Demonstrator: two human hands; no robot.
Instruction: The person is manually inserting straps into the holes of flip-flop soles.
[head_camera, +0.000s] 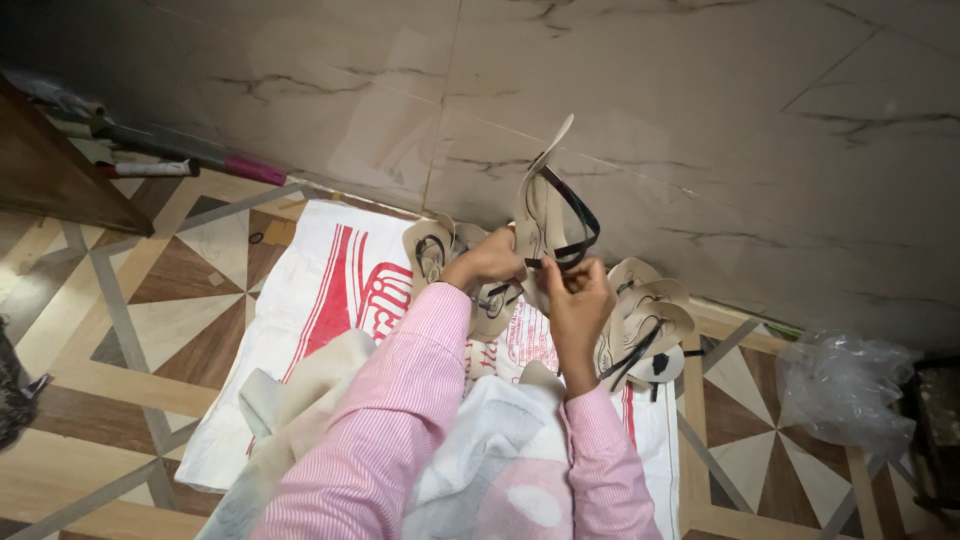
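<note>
**Both hands on a sandal sole**

The left hand (490, 260) and right hand (578, 300) held a beige flat sandal sole (540, 205) with a black strap (578, 215) upright above a white woven sack (330, 290) spread on the patterned floor (130, 320); more beige soles (645, 320) lay just beside them.

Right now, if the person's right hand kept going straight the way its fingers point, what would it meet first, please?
The right hand points up and away, and already grips the black strap of the beige sandal sole. Beyond that, probably the marble wall, though depth is unclear.
</note>
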